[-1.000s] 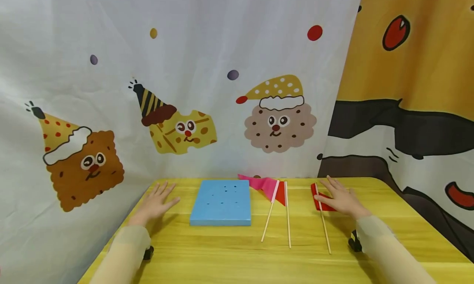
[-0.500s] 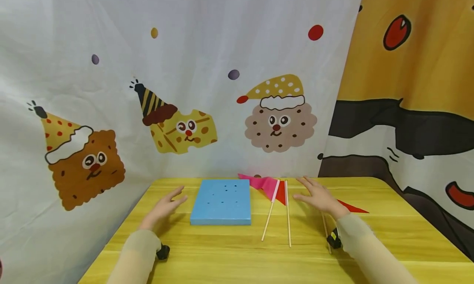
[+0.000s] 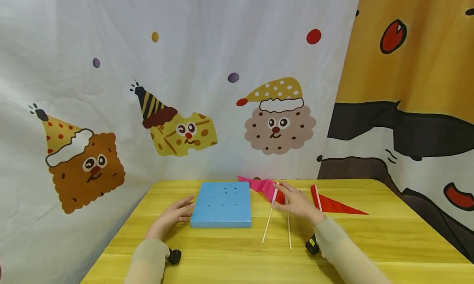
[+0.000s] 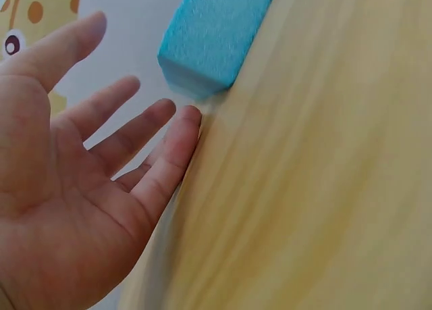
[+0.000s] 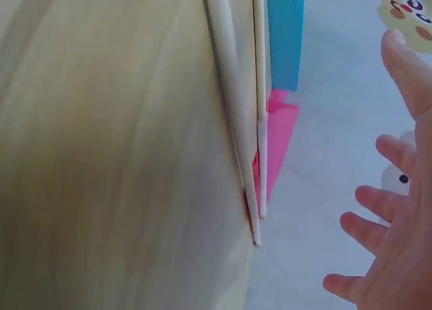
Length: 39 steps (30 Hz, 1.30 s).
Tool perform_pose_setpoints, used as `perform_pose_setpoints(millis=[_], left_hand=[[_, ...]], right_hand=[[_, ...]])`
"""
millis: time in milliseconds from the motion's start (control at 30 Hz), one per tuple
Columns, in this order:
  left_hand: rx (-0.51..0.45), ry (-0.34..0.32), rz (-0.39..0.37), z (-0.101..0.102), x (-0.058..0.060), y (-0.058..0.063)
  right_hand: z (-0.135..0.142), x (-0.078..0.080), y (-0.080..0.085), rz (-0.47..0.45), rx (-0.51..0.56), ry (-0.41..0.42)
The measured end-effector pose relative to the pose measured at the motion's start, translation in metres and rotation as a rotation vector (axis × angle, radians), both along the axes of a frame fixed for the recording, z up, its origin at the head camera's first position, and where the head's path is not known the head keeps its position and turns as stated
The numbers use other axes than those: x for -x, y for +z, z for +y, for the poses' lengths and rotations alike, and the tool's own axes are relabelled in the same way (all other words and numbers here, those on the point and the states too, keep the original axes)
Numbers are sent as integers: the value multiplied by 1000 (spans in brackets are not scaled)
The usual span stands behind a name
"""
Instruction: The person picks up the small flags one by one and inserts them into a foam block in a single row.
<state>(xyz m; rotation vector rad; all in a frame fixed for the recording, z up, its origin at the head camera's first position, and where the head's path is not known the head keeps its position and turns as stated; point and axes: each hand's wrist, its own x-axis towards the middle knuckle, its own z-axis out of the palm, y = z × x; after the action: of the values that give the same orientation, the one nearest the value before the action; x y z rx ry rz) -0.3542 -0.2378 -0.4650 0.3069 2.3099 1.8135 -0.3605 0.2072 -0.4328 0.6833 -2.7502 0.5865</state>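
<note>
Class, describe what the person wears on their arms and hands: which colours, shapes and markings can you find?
The left hand and right hand are bare, without gloves. The left sleeve and right sleeve are long, plain and pale beige. Small, blocky black devices sit at the left wrist and right wrist; the right one shows a yellow mark.

Twelve o'clock is away from the person. The block [image 3: 221, 206] lies on the surface [image 3: 222, 253], with the backdrop [image 3: 207, 49] behind, at twelve. The left hand [image 3: 171, 218] is just beside the block, at eight. Going out from the block at three come the left flag [image 3: 267, 188], middle flag [image 3: 280, 199] and right flag [image 3: 335, 204]. The right hand [image 3: 298, 203] is above the left and middle flags, with the right flag at its three.
</note>
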Motion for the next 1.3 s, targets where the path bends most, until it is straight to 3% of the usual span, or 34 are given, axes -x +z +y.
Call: perform_pose_setpoints(millis=[233,500,667,800,900,1000,1133,1300], left_hand=[[-16,-81,35,1,-1,-5],[-12,-128,48,2,2,-10],[17,-159,61,-1,0,-10],[47,-157,60,-4,-1,-10],[65,-147,54,-6,-1,-12],[65,-145,42,-8,-1,-13],[43,-152,21,-8,0,-14],[48,-141,48,-7,-1,-15]], right_hand=[[-20,3,-5,-85,118,41],[-32,7,-11,-167,293,67],[-31,11,-12,-217,354,9],[-30,12,-14,-296,407,-71],[-30,12,-17,-297,417,-110],[-31,13,-20,-308,451,-142],[-32,12,-24,-408,517,-211],[-34,7,-29,-463,518,-282]])
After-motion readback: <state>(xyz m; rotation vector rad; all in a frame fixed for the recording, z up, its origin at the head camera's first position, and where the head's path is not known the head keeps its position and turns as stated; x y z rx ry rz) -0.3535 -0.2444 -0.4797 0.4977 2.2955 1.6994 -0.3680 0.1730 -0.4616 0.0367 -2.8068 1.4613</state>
